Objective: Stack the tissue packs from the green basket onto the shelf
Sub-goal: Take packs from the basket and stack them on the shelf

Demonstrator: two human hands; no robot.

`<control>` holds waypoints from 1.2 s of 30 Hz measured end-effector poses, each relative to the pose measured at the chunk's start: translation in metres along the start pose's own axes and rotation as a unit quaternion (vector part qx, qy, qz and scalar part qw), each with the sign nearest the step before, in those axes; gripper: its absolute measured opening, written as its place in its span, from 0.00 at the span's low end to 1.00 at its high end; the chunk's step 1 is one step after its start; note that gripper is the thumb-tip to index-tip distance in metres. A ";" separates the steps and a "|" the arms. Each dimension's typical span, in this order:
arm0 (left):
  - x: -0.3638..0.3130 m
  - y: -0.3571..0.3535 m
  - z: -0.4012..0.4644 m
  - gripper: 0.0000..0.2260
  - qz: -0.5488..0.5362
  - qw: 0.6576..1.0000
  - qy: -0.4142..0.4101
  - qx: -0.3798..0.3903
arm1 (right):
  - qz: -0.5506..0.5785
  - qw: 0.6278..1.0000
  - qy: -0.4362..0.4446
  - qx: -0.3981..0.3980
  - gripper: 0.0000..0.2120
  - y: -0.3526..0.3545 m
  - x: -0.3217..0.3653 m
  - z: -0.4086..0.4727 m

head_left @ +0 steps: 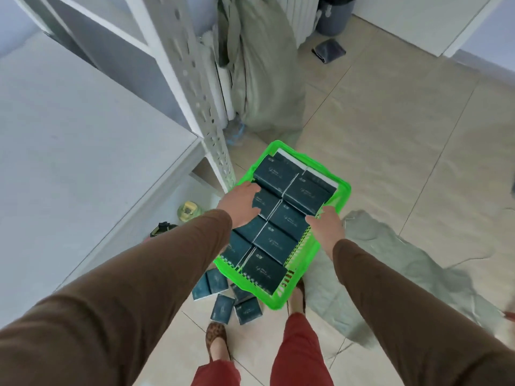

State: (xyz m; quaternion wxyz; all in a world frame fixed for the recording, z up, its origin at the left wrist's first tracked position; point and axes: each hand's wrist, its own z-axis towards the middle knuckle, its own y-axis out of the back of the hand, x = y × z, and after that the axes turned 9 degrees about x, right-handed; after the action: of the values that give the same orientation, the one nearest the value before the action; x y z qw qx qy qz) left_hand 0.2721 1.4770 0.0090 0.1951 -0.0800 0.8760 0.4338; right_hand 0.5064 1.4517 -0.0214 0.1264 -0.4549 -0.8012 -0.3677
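A bright green basket (341, 190) stands on the tiled floor, filled with several dark teal tissue packs (278, 240) in two rows. My left hand (239, 203) reaches over the basket's left side, its fingers spread on a pack in the left row. My right hand (327, 227) is at the basket's right rim, fingers reaching toward a pack in the right row; whether it grips anything is unclear. The white shelf board (83, 151) lies to the left, bare. Several more packs (223, 305) lie loose on the floor beside the basket's near corner.
A perforated white shelf post (200, 96) rises just left of the basket. A grey-green sack (262, 73) leans behind it. A flattened sack (404, 268) covers the floor at the right. A yellow-lidded jar (189, 210) sits under the shelf. My feet (217, 341) stand near the loose packs.
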 end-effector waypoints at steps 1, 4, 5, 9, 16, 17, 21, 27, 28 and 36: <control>-0.003 0.002 0.022 0.26 0.000 1.000 0.012 -0.002 | 0.017 1.000 -0.019 -0.001 0.31 0.003 -0.001 0.018; -0.008 0.006 0.081 0.28 0.018 0.999 0.041 -0.006 | 0.054 0.996 -0.063 0.013 0.30 0.005 -0.003 0.063; -0.008 0.006 0.099 0.28 0.033 0.998 0.045 -0.006 | 0.063 0.995 -0.072 0.024 0.29 0.003 -0.004 0.075; -0.003 0.004 0.153 0.30 0.131 0.990 0.044 -0.020 | 0.092 0.988 -0.106 0.057 0.31 -0.005 -0.009 0.111; 0.000 -0.001 0.190 0.31 0.329 0.944 0.013 -0.011 | 0.118 0.983 -0.120 0.075 0.42 -0.010 -0.019 0.137; -0.001 -0.001 0.189 0.30 0.356 0.934 0.016 -0.012 | 0.114 0.984 -0.117 0.075 0.44 -0.009 -0.019 0.137; 0.002 -0.005 0.171 0.21 0.380 0.923 0.056 -0.023 | 0.136 0.982 -0.113 0.068 0.39 -0.006 -0.020 0.132; 0.015 -0.010 0.079 0.23 0.234 0.958 0.145 -0.086 | 0.185 0.981 -0.029 0.054 0.36 -0.006 -0.003 0.085; 0.017 -0.012 0.054 0.25 0.189 0.963 0.167 -0.098 | 0.184 0.981 0.000 0.054 0.34 -0.010 0.001 0.071; 0.060 -0.053 -0.245 0.20 -0.145 0.921 0.260 -0.250 | 0.131 0.945 0.256 0.156 0.15 -0.090 0.036 -0.132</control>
State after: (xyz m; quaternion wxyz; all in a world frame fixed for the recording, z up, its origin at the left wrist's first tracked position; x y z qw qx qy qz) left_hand 0.1667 1.2526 0.0799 -0.0049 -0.3627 0.7374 0.5698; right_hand 0.3951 1.3530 0.0467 0.4439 -0.4213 -0.7220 -0.3228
